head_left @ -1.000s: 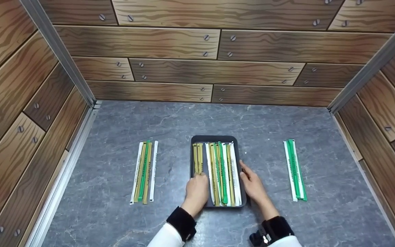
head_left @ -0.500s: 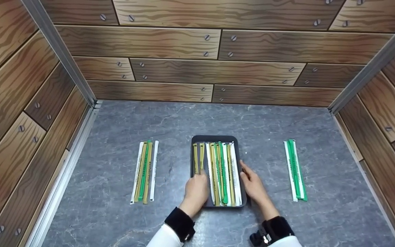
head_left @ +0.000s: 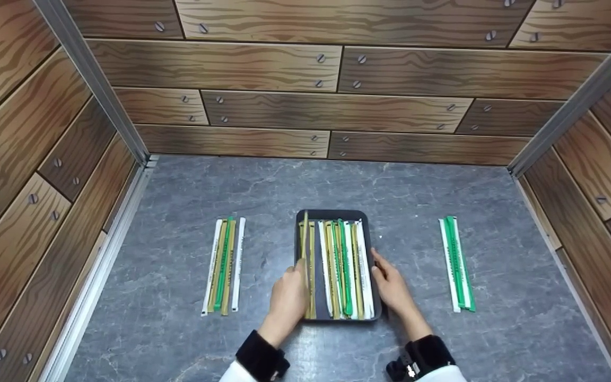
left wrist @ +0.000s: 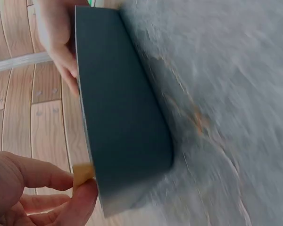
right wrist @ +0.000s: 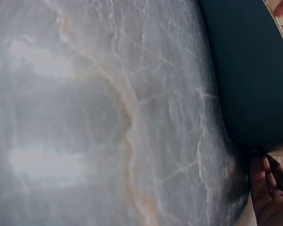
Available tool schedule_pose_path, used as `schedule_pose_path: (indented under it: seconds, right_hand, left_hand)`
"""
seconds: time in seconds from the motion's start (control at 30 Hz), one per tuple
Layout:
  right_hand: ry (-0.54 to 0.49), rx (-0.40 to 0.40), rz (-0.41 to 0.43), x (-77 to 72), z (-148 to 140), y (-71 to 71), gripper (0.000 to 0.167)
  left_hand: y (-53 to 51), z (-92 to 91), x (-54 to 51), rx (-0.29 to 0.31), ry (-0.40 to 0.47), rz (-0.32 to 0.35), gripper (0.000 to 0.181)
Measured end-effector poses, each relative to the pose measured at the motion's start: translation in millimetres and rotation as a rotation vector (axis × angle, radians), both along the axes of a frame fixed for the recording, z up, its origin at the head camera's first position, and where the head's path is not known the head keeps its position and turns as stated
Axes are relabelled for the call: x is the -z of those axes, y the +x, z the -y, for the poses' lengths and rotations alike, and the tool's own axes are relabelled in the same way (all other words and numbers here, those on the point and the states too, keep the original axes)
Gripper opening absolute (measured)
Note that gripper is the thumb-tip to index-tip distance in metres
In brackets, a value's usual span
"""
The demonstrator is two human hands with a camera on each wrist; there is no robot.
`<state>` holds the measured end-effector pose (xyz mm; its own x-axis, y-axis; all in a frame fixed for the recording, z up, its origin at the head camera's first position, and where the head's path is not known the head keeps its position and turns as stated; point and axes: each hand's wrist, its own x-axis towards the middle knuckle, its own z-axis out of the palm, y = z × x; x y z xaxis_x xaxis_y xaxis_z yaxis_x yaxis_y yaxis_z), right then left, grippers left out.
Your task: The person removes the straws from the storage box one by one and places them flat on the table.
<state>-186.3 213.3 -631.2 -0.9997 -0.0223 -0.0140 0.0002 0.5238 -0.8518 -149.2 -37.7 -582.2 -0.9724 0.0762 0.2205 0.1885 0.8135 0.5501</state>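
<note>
My left hand pinches a long, narrow gold stick packet between thumb and fingers, lifted over the left side of the black tray. In the left wrist view, the end of this gold packet shows between the fingertips, close to the tray's rim. Two gold packets lie below on that side of the tray. To their right sits a row of white, gold and green packets. My right hand rests against the tray's right wall with its fingers extended; in the right wrist view the fingertips touch the wall.
Left of the tray lies a group of white, gold and green packets. Another group, white and green, lies to the right. Wood-patterned panels enclose the grey marbled table at the back and sides.
My left hand has drawn a gold packet up out of the tray's left part and moved slightly left with it. Bare tray floor shows beside the packet row. My right hand has stayed put.
</note>
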Motion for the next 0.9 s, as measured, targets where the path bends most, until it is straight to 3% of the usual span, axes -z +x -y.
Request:
schedule_pose_path:
  seconds: [0.17, 0.37, 0.67, 0.8, 0.9]
  right_hand:
    - [-0.004, -0.001, 0.004, 0.6, 0.4, -0.1, 0.048]
    - [-0.013, 0.001, 0.0, 1.0, 0.5, 0.0, 0.047]
    - [-0.043, -0.011, 0.023, -0.5, 0.9, 1.9, 0.048]
    - [-0.037, -0.001, 0.026, -0.8, 1.2, 1.8, 0.048]
    - [-0.027, 0.0, 0.02, -0.3, 1.1, 2.1, 0.048]
  left_hand:
    - [2.2, 25.5, -1.6, -0.04, 0.086, -0.046, 0.058]
    - [1.4, 65.8, 0.7, -0.144, 0.093, -0.081, 0.054]
    - [0.2, 116.3, 5.4, -0.328, 0.033, 0.089, 0.049]
    - [-0.5, 128.1, 9.5, -0.356, 0.033, 0.153, 0.043]
    - [-1.6, 131.9, 12.5, -0.352, 0.024, 0.159, 0.038]
